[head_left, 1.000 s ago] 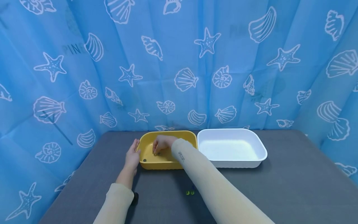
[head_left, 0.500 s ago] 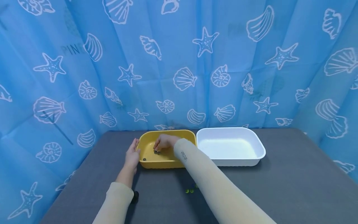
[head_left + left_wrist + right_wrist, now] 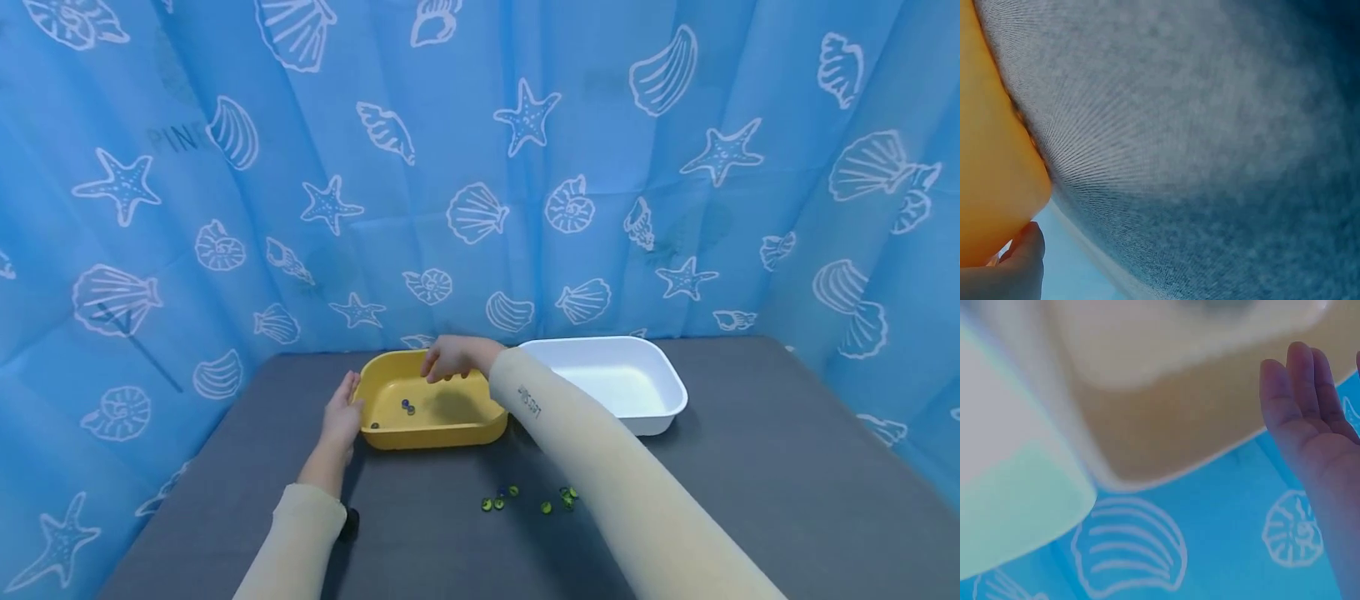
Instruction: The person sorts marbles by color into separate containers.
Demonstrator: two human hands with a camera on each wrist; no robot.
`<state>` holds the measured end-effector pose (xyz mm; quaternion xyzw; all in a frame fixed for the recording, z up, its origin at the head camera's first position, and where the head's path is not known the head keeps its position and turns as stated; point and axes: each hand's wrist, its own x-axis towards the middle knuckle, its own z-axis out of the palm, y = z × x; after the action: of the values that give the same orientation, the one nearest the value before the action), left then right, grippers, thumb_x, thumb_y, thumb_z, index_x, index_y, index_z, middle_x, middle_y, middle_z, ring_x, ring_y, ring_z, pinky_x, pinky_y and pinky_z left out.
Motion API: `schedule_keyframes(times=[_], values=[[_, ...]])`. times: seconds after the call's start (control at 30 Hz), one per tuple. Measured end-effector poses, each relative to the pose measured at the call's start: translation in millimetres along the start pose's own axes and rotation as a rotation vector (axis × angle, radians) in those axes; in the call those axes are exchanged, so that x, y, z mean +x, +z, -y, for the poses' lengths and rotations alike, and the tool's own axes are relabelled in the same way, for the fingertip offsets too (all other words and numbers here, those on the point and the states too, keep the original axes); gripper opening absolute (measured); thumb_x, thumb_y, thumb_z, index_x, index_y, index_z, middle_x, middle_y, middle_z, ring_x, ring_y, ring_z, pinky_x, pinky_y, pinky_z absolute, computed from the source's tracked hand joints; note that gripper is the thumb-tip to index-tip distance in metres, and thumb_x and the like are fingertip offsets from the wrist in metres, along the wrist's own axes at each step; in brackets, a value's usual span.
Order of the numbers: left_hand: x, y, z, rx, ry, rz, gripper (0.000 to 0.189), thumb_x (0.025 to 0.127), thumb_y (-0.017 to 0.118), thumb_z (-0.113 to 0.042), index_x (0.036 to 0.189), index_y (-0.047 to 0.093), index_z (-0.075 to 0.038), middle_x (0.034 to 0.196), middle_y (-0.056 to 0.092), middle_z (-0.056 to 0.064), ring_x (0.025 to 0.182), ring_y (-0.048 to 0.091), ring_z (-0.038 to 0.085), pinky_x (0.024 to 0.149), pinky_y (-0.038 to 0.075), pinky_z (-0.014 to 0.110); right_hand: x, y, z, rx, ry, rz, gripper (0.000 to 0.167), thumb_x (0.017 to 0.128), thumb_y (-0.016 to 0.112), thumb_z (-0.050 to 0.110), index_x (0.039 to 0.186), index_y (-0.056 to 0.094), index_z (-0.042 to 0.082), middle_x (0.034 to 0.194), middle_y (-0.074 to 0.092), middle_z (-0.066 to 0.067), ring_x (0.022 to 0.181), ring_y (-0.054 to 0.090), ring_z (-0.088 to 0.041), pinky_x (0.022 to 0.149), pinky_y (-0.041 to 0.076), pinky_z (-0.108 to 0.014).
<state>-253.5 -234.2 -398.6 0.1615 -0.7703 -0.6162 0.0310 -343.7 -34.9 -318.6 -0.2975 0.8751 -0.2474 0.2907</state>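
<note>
My left hand [image 3: 341, 421] rests against the left end of the yellow bin [image 3: 435, 437], its fingers fairly straight along the outer wall. In the left wrist view a finger [image 3: 1025, 250] touches the bin's side. Above the back part of the same bin hovers my right hand [image 3: 459, 358], fingers loosely bent and holding nothing visible. The right wrist view shows these fingers [image 3: 1282, 400] free of any object. On the bin floor lie a pair of small marbles [image 3: 411, 410], one bluish, and a dark marble [image 3: 375, 426] in the front left corner.
A white bin [image 3: 622, 387] stands right of the yellow one, partly behind my right sleeve [image 3: 585, 442]. Several green marbles [image 3: 498, 504] and a dark blue marble [image 3: 502, 492] lie on the grey table in front. A blue shell-print curtain [image 3: 465, 167] hangs behind.
My right hand has let go of the marbles on the bin floor and lifted up and rightward. More green marbles show beside the right sleeve. My left hand stays at the bin's end.
</note>
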Motion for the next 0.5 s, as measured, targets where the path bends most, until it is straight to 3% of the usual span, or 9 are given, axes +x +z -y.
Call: schedule_keyframes(times=[0.23, 0.5], values=[[1.9, 0.9, 1.8, 0.001, -0.01, 0.01, 0.057, 0.105, 0.025, -0.004, 0.157, 0.003, -0.012, 0.162, 0.009, 0.006, 0.148, 0.004, 0.025, 0.118, 0.01, 0.044, -31.0, 1, -3, -0.052, -0.059, 0.026, 0.033, 0.098, 0.059, 0.015, 0.129, 0.062, 0.006, 0.125, 0.061, -0.011, 0.114, 0.058, -0.025, 0.096, 0.049, -0.042], [2.7, -0.7, 0.6, -0.011, -0.002, 0.02, 0.057, 0.106, 0.025, -0.003, 0.157, 0.003, -0.012, 0.162, 0.008, 0.007, 0.148, 0.005, 0.025, 0.118, 0.01, 0.043, -64.0, 13, -15, -0.115, -0.166, -0.063, 0.024, 0.095, 0.063, 0.011, 0.117, 0.069, 0.005, 0.108, 0.067, -0.004, 0.102, 0.061, -0.018, 0.085, 0.053, -0.031]])
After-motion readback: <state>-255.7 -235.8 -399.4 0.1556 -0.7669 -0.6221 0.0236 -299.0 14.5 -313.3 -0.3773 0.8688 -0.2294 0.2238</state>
